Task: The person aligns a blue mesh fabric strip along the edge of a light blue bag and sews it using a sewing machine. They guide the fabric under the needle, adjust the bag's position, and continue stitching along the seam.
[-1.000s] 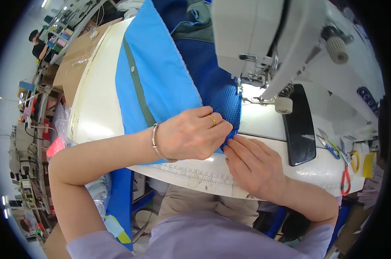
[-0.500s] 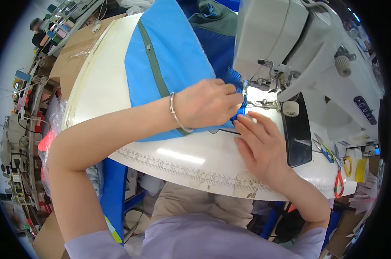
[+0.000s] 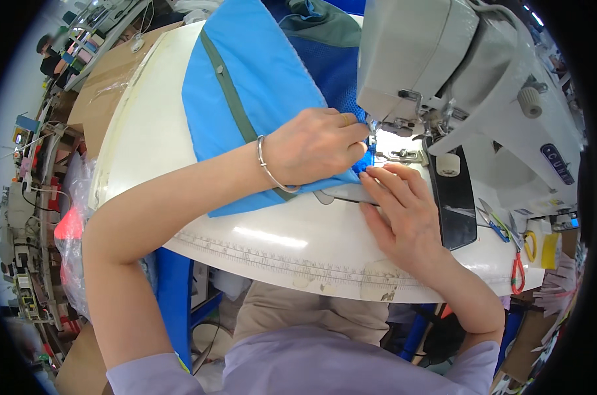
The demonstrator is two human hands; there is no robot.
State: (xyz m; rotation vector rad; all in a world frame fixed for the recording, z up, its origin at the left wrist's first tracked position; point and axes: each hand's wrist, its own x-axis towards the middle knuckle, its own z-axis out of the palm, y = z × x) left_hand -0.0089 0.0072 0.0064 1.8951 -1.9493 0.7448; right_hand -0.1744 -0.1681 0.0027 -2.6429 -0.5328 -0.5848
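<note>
A light blue fabric panel with a dark green strip lies on the white sewing table. Its right edge meets a darker blue mesh piece beside the sewing machine. My left hand is closed, pinching the blue fabric just left of the presser foot; the exact grip is hidden behind the fingers. Just nearer to me, my right hand has its fingers stretched out, the fingertips resting at the fabric's edge by the foot and the thumb apart on the table.
Blue-handled scissors and red-handled scissors lie at the table's right end, near a yellow item. A ruler strip follows the front edge. Cardboard borders the left side. Another person is far off at upper left.
The light blue panel has shifted slightly left. My left hand has moved a little away from me, still pinching the fabric; my right fingertips have shifted slightly right and away from me.
</note>
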